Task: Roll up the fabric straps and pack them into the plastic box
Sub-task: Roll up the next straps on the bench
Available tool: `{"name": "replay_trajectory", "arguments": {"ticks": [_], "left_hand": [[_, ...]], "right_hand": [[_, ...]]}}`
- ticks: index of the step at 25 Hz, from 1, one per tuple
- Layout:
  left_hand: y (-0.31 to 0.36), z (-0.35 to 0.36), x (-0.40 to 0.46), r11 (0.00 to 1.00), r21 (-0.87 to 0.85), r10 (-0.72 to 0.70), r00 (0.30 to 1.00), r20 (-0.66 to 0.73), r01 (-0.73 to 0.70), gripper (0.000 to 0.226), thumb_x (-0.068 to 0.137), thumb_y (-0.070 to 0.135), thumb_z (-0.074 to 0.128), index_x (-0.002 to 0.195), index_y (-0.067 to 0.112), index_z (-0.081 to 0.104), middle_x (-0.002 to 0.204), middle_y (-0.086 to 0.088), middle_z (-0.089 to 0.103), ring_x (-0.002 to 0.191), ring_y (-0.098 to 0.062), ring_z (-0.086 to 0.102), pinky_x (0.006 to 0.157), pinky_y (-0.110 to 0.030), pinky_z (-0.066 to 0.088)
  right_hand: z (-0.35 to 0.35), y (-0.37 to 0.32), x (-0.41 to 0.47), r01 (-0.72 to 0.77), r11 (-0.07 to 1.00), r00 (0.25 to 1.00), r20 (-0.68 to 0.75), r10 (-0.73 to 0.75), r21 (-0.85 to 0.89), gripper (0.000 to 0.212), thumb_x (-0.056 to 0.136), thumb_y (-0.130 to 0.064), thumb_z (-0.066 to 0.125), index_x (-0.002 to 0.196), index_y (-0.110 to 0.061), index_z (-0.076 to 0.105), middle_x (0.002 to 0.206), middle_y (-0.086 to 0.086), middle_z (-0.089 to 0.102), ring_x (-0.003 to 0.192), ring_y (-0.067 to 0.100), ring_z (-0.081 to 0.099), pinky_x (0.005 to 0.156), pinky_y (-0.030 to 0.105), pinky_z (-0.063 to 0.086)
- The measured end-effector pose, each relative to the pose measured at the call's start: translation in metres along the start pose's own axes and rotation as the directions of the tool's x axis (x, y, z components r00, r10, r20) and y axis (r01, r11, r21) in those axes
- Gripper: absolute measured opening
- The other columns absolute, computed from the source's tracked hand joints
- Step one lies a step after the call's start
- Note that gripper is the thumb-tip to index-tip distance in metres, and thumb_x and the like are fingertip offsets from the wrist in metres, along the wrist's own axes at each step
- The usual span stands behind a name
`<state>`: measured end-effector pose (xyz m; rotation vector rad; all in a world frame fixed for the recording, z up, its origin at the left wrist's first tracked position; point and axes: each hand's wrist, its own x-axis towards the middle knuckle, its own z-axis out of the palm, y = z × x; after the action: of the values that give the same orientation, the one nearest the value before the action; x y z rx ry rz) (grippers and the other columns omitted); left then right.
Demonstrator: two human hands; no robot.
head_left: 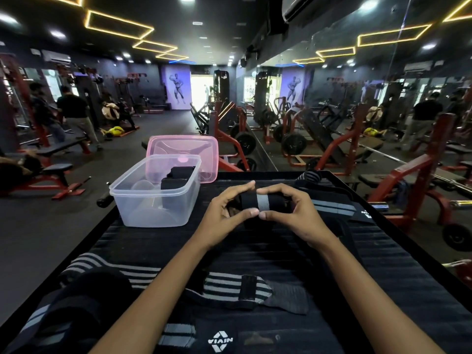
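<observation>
Holding a rolled strap point(263, 204) between both hands, you have it lifted just above the worktop point(398, 272), a little right of the clear plastic box point(153, 200). Your left hand point(224, 218) curls around the roll's left end, your right hand point(293, 215) around its right end, and the two thumbs meet at the front under the roll's grey band while the forefingers nearly touch on top. Inside the box, two dark rolled straps point(176, 178) lie against the far right wall. A pink lid point(204, 152) leans behind the box, touching its back edge. More loose straps are spread on the worktop: a grey-striped strap point(332, 206) trails away to the right of your right hand, and another striped strap point(224, 290) lies flat between your forearms, nearer to you.
</observation>
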<state>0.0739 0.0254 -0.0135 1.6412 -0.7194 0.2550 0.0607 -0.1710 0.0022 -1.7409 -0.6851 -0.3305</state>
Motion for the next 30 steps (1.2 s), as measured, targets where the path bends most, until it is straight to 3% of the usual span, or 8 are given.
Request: {"name": "replay_trajectory", "arguments": {"ticks": [4,10,13,17,20,24,28,30], "left_hand": [[-0.0037,-0.0004,-0.0002,0.989,0.119,0.092,0.996,0.022,-0.094,0.054,0.074,0.006,0.078,0.124,0.019,0.062,0.129,0.004,0.056,0.127,-0.015,0.051,0.1,-0.029,0.045],[-0.0001,-0.0008,-0.0001,0.997,0.071,0.034,0.998,-0.048,-0.031,0.039,0.081,0.01,0.073,0.119,0.016,0.065,0.121,0.002,0.067,0.118,-0.011,0.06,0.104,-0.032,0.045],[0.0021,-0.0009,-0.0007,0.999,0.044,0.01,0.997,-0.08,-0.007,0.034,0.086,0.02,0.068,0.12,0.018,0.064,0.12,0.004,0.067,0.116,-0.011,0.061,0.104,-0.039,0.046],[0.003,0.0013,-0.0035,0.999,-0.002,-0.036,0.998,0.058,0.036,0.064,0.078,0.014,0.077,0.135,0.026,0.049,0.133,0.008,0.056,0.124,-0.01,0.054,0.102,-0.029,0.047],[-0.0016,0.003,-0.0022,1.0,0.004,0.004,0.998,0.055,-0.005,0.06,0.072,0.006,0.081,0.126,0.02,0.056,0.128,0.006,0.058,0.122,-0.016,0.056,0.099,-0.033,0.048],[-0.0029,-0.0026,-0.0019,1.0,-0.01,-0.007,0.999,-0.039,0.007,0.046,0.071,0.021,0.08,0.113,0.016,0.063,0.114,0.002,0.066,0.113,-0.018,0.062,0.098,-0.036,0.048],[0.0019,-0.0019,-0.003,0.999,0.035,-0.035,0.999,-0.027,0.036,0.039,0.073,0.032,0.078,0.107,0.018,0.065,0.104,0.0,0.07,0.101,-0.016,0.065,0.091,-0.034,0.05],[0.0057,-0.0016,-0.004,1.0,0.0,-0.019,1.0,-0.002,0.019,0.051,0.073,0.025,0.08,0.119,0.018,0.06,0.114,-0.002,0.066,0.11,-0.015,0.062,0.096,-0.029,0.048]], "right_hand": [[0.0011,0.0003,-0.0001,-0.045,0.997,0.996,-0.076,0.05,0.067,0.035,0.071,-0.002,0.081,0.104,-0.004,0.069,0.102,0.005,0.073,0.099,0.013,0.068,0.09,0.026,0.051],[-0.0037,-0.0014,-0.001,-0.035,0.999,0.997,0.063,0.035,-0.004,0.051,0.071,-0.003,0.082,0.117,-0.013,0.062,0.112,0.004,0.067,0.109,0.015,0.062,0.098,0.024,0.047],[-0.0016,-0.0013,-0.0011,0.013,0.999,1.0,0.021,-0.012,-0.035,0.041,0.072,-0.004,0.08,0.11,-0.009,0.065,0.107,-0.001,0.067,0.106,0.013,0.063,0.095,0.023,0.047],[0.0044,0.0002,0.0006,-0.078,0.995,0.99,-0.114,0.086,0.068,0.024,0.078,-0.014,0.076,0.098,-0.003,0.068,0.096,0.005,0.072,0.092,0.016,0.068,0.087,0.031,0.052],[0.0041,0.0001,0.0,-0.163,0.974,0.977,-0.111,0.182,0.159,0.033,0.077,-0.025,0.075,0.103,-0.006,0.067,0.097,0.008,0.072,0.091,0.018,0.069,0.087,0.037,0.053],[0.0008,-0.0005,-0.0019,-0.092,0.995,0.993,0.073,0.089,0.039,0.056,0.071,-0.004,0.081,0.121,-0.014,0.057,0.116,-0.001,0.063,0.11,0.013,0.062,0.095,0.024,0.049],[-0.0001,-0.0003,-0.0016,-0.059,0.997,0.998,0.005,0.058,0.041,0.044,0.069,0.0,0.082,0.11,-0.007,0.065,0.105,0.005,0.069,0.099,0.013,0.066,0.088,0.024,0.051],[0.0032,-0.0019,-0.0017,-0.085,0.995,0.996,-0.02,0.086,0.058,0.036,0.071,-0.006,0.081,0.105,-0.004,0.068,0.097,0.007,0.072,0.091,0.013,0.068,0.083,0.024,0.052]]}}
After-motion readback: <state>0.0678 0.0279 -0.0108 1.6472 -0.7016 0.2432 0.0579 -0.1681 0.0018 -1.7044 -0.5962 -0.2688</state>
